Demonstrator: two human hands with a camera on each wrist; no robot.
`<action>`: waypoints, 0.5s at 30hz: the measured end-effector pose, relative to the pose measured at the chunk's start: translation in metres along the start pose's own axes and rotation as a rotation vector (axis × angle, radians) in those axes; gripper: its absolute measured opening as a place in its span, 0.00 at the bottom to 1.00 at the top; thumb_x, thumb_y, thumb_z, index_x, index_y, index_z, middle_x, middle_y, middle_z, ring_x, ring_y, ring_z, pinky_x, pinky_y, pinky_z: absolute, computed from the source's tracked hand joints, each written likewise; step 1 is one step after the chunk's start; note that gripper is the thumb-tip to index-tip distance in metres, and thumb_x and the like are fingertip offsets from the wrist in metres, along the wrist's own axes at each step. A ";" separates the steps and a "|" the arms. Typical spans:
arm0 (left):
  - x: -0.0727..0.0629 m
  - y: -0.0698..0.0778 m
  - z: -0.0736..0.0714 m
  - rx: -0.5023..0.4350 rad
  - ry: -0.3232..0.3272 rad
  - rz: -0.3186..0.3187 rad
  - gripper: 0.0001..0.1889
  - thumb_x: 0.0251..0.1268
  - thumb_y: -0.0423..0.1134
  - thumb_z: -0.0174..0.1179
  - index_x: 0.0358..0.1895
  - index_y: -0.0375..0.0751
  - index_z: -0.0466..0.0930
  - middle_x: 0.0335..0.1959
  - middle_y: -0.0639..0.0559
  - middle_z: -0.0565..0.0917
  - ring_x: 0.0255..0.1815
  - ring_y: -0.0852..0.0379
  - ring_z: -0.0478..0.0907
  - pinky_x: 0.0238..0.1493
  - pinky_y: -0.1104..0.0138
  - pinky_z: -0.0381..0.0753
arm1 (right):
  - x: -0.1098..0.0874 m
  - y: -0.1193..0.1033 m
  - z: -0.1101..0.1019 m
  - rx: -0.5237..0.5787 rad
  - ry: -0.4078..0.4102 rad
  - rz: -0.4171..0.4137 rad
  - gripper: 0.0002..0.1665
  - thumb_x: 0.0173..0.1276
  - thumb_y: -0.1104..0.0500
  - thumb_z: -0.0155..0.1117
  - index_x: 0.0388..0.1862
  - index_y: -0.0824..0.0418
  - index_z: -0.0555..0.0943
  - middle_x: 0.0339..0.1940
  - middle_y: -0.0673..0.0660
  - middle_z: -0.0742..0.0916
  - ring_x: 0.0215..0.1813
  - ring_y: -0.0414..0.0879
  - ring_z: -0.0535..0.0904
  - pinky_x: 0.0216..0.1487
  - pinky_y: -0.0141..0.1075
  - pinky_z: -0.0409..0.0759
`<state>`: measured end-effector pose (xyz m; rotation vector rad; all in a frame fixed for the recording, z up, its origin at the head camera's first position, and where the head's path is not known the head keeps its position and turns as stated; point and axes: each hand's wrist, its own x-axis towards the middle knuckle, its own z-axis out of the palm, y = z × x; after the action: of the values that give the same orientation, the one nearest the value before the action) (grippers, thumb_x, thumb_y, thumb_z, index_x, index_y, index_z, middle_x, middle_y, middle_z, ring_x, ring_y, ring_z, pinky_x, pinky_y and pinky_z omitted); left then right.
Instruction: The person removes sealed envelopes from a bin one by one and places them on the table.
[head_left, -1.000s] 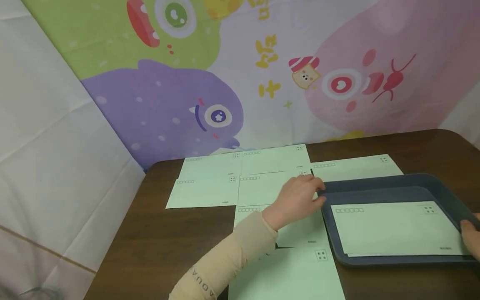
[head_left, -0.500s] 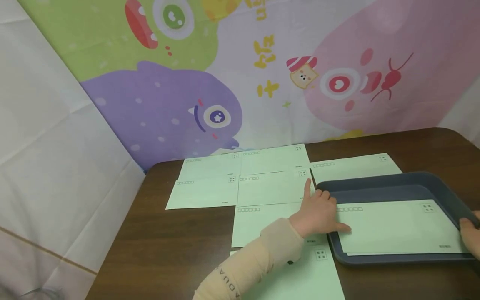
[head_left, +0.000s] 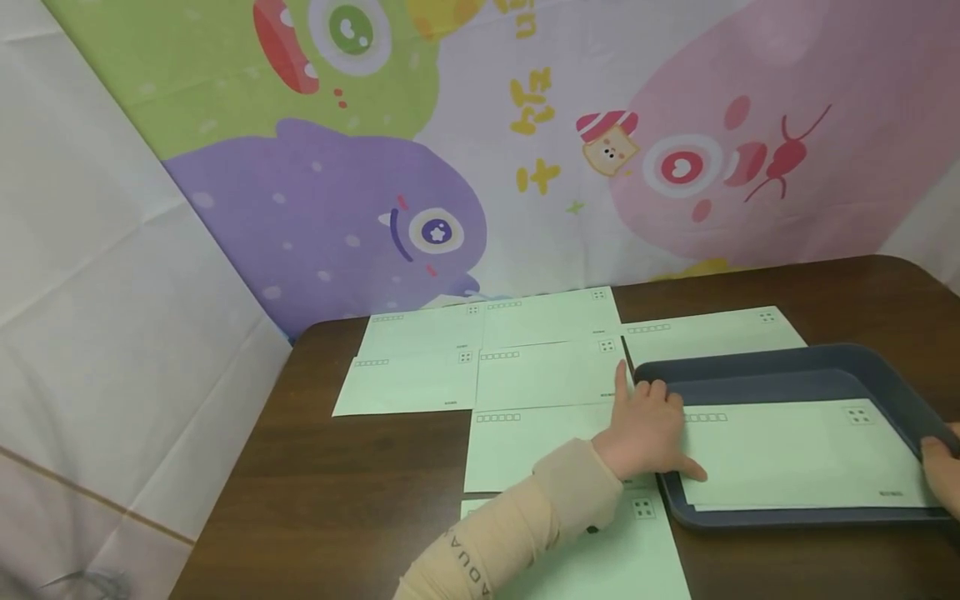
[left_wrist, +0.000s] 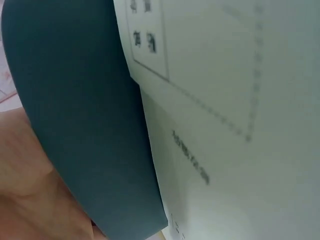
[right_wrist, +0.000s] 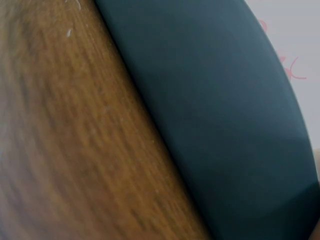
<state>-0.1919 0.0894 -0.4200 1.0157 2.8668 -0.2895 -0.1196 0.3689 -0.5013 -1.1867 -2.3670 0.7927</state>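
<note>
A dark blue-grey tray (head_left: 765, 358) sits at the right of the table in the head view, holding a small stack of pale envelopes (head_left: 795, 454). My left hand (head_left: 648, 433) holds the tray's left rim, thumb laid across onto the top envelope, index finger stretched out beyond the rim. At the right edge of the head view, my right hand (head_left: 945, 471) grips the opposite rim with its thumb on top; most of it is out of frame. The left wrist view shows the palm (left_wrist: 30, 185) beside the tray wall (left_wrist: 80, 120); the right one shows mostly tray wall (right_wrist: 215, 115).
Several envelopes lie in rows across the dark wooden table (head_left: 345, 475), left of the tray, some touching edge to edge. One more envelope (head_left: 712, 332) lies behind the tray, partly covered by it. A cartoon-printed cloth (head_left: 540, 233) hangs along the table's back edge.
My left hand has shifted from the tray's back left corner forward and right along its left rim, its thumb now over the envelopes. The right hand and tray stay about where they were.
</note>
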 end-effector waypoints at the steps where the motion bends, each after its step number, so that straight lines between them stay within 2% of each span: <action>1: 0.000 0.001 0.000 -0.002 0.009 -0.003 0.43 0.31 0.78 0.56 0.51 0.54 0.70 0.45 0.60 0.70 0.52 0.62 0.64 0.68 0.50 0.39 | 0.000 0.000 0.000 -0.010 -0.007 0.004 0.22 0.73 0.64 0.36 0.61 0.75 0.61 0.56 0.73 0.67 0.57 0.66 0.63 0.57 0.55 0.60; 8: -0.004 0.007 0.001 -0.057 0.097 -0.013 0.46 0.29 0.74 0.62 0.54 0.49 0.65 0.46 0.58 0.70 0.49 0.63 0.68 0.64 0.56 0.51 | 0.002 0.001 -0.002 -0.071 -0.049 0.039 0.25 0.74 0.60 0.31 0.67 0.70 0.55 0.64 0.71 0.63 0.64 0.63 0.59 0.65 0.52 0.55; 11: -0.006 0.010 0.001 -0.073 0.147 -0.004 0.47 0.29 0.71 0.65 0.54 0.47 0.63 0.43 0.57 0.69 0.42 0.64 0.69 0.54 0.62 0.57 | 0.001 0.000 -0.004 -0.087 -0.042 0.045 0.26 0.74 0.59 0.31 0.68 0.69 0.54 0.65 0.70 0.63 0.66 0.63 0.58 0.67 0.50 0.53; 15: -0.007 0.010 -0.001 -0.133 0.192 0.009 0.41 0.35 0.64 0.69 0.51 0.45 0.63 0.38 0.56 0.68 0.32 0.64 0.67 0.40 0.66 0.56 | 0.002 0.002 -0.005 -0.123 -0.012 0.009 0.26 0.73 0.60 0.35 0.67 0.69 0.57 0.65 0.69 0.64 0.66 0.62 0.59 0.66 0.50 0.55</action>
<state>-0.1804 0.0930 -0.4194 1.0856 3.0003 0.0012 -0.1164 0.3733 -0.4984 -1.2443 -2.4525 0.6670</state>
